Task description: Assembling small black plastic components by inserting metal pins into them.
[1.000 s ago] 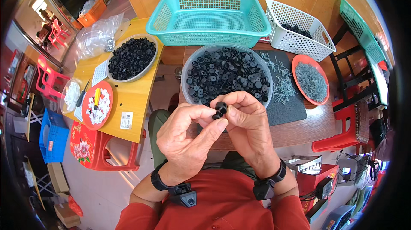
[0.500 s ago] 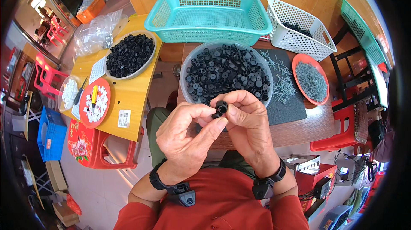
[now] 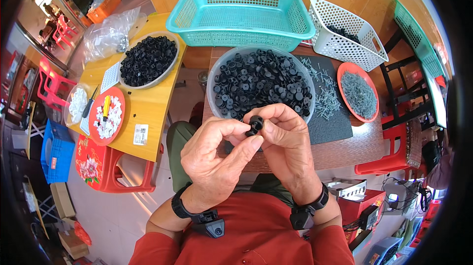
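1. Leftmost, a red plate (image 3: 106, 117) of small white parts lies on a yellow table (image 3: 143, 100), with a yellow-handled tool (image 3: 105, 107) across it; a clear dish of white pieces (image 3: 76, 105) sits just beside it.
2. Further back on that table stands a round bowl of black parts (image 3: 148, 59), and behind it a crumpled clear plastic bag (image 3: 106, 33).
3. Nearer the middle, the left hand (image 3: 217, 159) comes up from the lower edge, its grip narrow: thumb and forefinger pinch a small black round part (image 3: 255, 124) from the left.
4. That part sits between both hands, held above the near edge of the brown table (image 3: 345, 149), just in front of the big clear bowl of black parts (image 3: 260, 83). It looks squat, its round face turned up towards the camera (which way its long axis runs I cannot tell).
5. Behind the bowl rests a teal basket (image 3: 241, 11).
6. The right hand (image 3: 288, 149) closes its fingertips on the same part from the right.
7. Right of the hands, loose grey nails are strewn on a dark mat (image 3: 327, 122), then a red plate of nails (image 3: 358, 92), with a white basket (image 3: 345, 33) behind.
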A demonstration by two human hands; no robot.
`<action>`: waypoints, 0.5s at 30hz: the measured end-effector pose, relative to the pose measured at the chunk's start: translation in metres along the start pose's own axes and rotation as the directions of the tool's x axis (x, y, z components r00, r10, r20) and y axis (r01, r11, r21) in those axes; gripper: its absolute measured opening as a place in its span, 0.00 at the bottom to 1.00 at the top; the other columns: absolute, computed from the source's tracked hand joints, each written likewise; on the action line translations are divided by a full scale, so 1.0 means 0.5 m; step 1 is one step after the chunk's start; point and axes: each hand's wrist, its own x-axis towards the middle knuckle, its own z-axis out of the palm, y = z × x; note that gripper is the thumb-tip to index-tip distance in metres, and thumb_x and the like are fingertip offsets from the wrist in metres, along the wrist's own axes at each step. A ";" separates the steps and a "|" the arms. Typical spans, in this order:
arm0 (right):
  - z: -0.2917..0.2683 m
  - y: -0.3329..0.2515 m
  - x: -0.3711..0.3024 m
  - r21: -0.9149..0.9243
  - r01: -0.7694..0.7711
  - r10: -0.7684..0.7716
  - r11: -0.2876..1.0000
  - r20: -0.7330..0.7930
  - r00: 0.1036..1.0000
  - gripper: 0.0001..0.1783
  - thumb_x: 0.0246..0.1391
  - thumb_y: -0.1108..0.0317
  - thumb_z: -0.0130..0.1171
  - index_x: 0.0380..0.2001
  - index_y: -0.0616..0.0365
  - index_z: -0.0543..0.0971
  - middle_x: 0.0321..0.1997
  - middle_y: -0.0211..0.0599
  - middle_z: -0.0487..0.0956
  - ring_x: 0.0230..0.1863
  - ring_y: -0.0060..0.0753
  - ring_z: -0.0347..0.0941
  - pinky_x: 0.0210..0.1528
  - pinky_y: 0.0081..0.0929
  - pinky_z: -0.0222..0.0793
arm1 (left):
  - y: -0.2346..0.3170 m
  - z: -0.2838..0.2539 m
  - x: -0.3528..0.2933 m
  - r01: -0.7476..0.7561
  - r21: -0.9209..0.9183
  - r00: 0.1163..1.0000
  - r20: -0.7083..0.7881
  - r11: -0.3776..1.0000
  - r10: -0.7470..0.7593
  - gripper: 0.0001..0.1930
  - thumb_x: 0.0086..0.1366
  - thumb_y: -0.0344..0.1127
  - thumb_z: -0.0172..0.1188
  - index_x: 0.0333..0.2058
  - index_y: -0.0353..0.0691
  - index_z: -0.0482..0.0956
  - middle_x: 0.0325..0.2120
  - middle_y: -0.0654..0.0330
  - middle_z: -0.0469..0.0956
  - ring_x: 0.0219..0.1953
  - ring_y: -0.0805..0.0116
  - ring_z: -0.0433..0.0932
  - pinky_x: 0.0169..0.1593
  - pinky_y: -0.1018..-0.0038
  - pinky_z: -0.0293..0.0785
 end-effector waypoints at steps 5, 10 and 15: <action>-0.001 0.000 0.000 -0.001 -0.006 0.006 1.000 -0.010 1.000 0.09 0.50 0.76 0.59 0.37 0.63 0.76 0.40 0.44 0.79 0.33 0.20 0.70 0.38 0.19 0.67 | -0.003 0.000 0.002 -0.013 0.016 1.000 0.006 1.000 0.013 0.09 0.48 0.24 0.68 0.29 0.33 0.77 0.24 0.60 0.76 0.23 0.76 0.74 0.28 0.81 0.70; -0.005 0.001 0.002 -0.005 -0.006 0.006 1.000 -0.011 1.000 0.09 0.50 0.77 0.59 0.37 0.63 0.76 0.41 0.44 0.79 0.33 0.20 0.70 0.39 0.19 0.67 | -0.005 0.001 0.003 -0.007 0.011 1.000 0.011 1.000 0.006 0.09 0.48 0.23 0.68 0.29 0.33 0.77 0.24 0.60 0.76 0.23 0.76 0.73 0.29 0.81 0.70; -0.006 0.001 0.003 -0.003 -0.010 0.010 1.000 -0.009 1.000 0.09 0.50 0.76 0.60 0.37 0.63 0.76 0.41 0.45 0.79 0.34 0.21 0.71 0.39 0.19 0.67 | -0.007 0.003 0.001 0.041 -0.005 0.999 0.003 0.999 -0.041 0.09 0.48 0.23 0.68 0.29 0.33 0.77 0.24 0.60 0.76 0.23 0.76 0.73 0.29 0.81 0.70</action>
